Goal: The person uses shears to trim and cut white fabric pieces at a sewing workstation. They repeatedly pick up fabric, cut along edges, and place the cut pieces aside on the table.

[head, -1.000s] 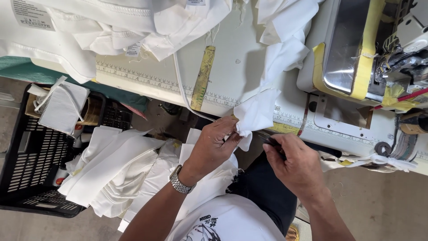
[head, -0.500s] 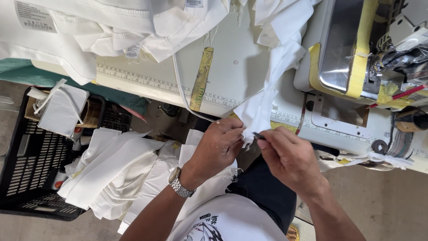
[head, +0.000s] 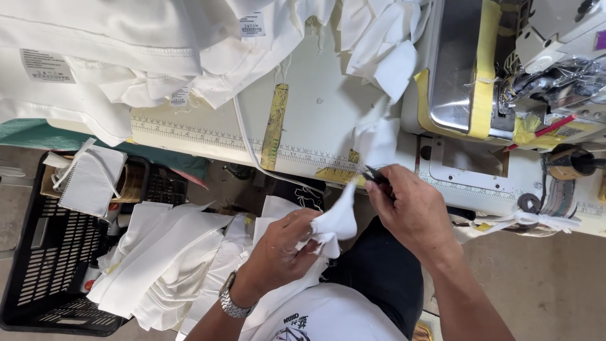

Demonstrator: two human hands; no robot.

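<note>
Below the table point(head: 315, 120) edge, the left hand point(head: 284, 252) clenches a white cloth point(head: 338, 221); the right hand point(head: 413, 211) pinches small snips point(head: 375, 175) touching its top.

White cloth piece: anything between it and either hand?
Nothing visible. The left hand grips the white cloth piece directly. The right hand holds small dark snips at the cloth's upper edge, with no other object between them.

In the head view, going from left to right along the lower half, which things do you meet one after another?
Black crate → pile of white fabric → left hand holding a white cloth piece → right hand holding a small dark tool → grey ring.
</note>
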